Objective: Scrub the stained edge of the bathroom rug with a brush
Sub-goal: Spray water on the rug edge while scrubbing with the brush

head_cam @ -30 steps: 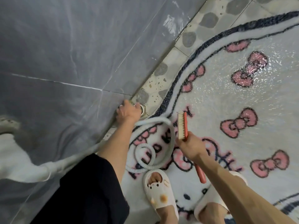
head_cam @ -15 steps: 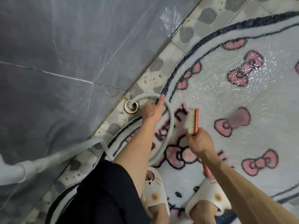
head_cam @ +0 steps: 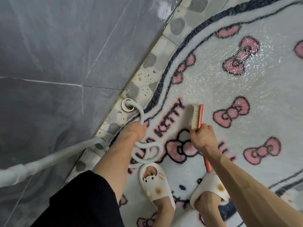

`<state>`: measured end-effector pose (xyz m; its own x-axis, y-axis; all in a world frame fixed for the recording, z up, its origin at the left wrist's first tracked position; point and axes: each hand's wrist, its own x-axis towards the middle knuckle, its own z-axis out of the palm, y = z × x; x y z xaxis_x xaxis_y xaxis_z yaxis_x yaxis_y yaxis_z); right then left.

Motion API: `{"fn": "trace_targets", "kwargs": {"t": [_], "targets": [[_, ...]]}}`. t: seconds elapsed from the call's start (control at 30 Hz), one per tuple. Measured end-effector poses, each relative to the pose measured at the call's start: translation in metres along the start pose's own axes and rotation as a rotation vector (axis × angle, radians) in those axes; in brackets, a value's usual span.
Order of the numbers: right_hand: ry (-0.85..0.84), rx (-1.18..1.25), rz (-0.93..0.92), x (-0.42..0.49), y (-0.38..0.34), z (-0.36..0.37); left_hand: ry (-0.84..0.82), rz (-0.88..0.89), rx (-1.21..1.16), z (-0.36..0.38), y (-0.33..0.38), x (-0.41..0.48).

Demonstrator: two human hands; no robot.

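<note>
Black fabric [head_cam: 82,202] filled the bottom-left corner, over the left forearm. Two white cartoon-face slippers [head_cam: 155,182] stood on the white fluffy bathroom rug with pink bows [head_cam: 246,89], toes pointing away from the camera. The rug pile looked wet and glossy toward the far right.

Just past the left slipper, a white ribbed flexible hose [head_cam: 147,154] lay looped on the rug. Left hand [head_cam: 133,131] was clenched around that hose above the loop, at the rug's left edge.

Right hand [head_cam: 201,136] grasped the orange-handled scrub brush [head_cam: 197,116] mid-handle. The handle tail stuck out back toward the right slipper. The bristle head pointed away, bristles facing left, beside the black "KITTY" lettering. Couldn't tell whether the bristles touched the pile. The brush was over the rug's inner area, apart from the dark navy border line [head_cam: 164,86] along the rug edge.

From the left hand the hose ran on into a white round drain fitting [head_cam: 127,104] set in the pebble-pattern floor tiles [head_cam: 147,63], just outside the border. A thicker pale pipe [head_cam: 41,161] ran off toward the left frame edge. Behind all that: grey marbled wall tiles [head_cam: 65,46] with thin white grout lines.
</note>
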<state>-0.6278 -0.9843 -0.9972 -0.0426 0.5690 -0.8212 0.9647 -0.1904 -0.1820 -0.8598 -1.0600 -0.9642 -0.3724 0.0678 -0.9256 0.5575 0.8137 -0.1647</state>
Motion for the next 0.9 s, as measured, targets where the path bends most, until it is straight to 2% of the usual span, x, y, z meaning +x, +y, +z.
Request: {"fn": "trace_targets", "kwargs": {"t": [0.03,0.1,0.2,0.3,0.37,0.53,0.67,0.8,0.9], "targets": [[0.027,-0.036,-0.048,-0.003,0.001,0.000,0.019,-0.008,0.177,0.002,-0.012,-0.005],[0.101,-0.132,-0.160,-0.006,0.007,0.006,0.157,-0.078,0.287,0.000,-0.031,-0.009],[0.181,-0.148,-0.220,0.000,0.010,0.010,0.344,-0.080,0.260,-0.015,-0.039,0.002],[0.245,0.034,-0.273,0.005,0.006,-0.001,0.357,-0.125,0.170,-0.024,-0.036,0.025],[0.211,0.056,-0.264,0.010,0.008,-0.006,0.354,-0.174,0.165,-0.021,-0.035,0.035],[-0.024,-0.185,-0.109,0.009,0.007,-0.020,0.358,-0.176,0.071,-0.009,-0.023,0.007],[0.036,0.041,-0.052,-0.044,0.003,-0.056,0.279,-0.004,0.153,-0.022,0.005,-0.055],[-0.033,0.129,0.052,-0.119,0.011,-0.122,0.175,0.250,0.171,-0.053,0.059,-0.152],[-0.014,0.192,0.105,-0.184,0.009,-0.201,0.153,0.397,0.185,-0.100,0.104,-0.242]]}}
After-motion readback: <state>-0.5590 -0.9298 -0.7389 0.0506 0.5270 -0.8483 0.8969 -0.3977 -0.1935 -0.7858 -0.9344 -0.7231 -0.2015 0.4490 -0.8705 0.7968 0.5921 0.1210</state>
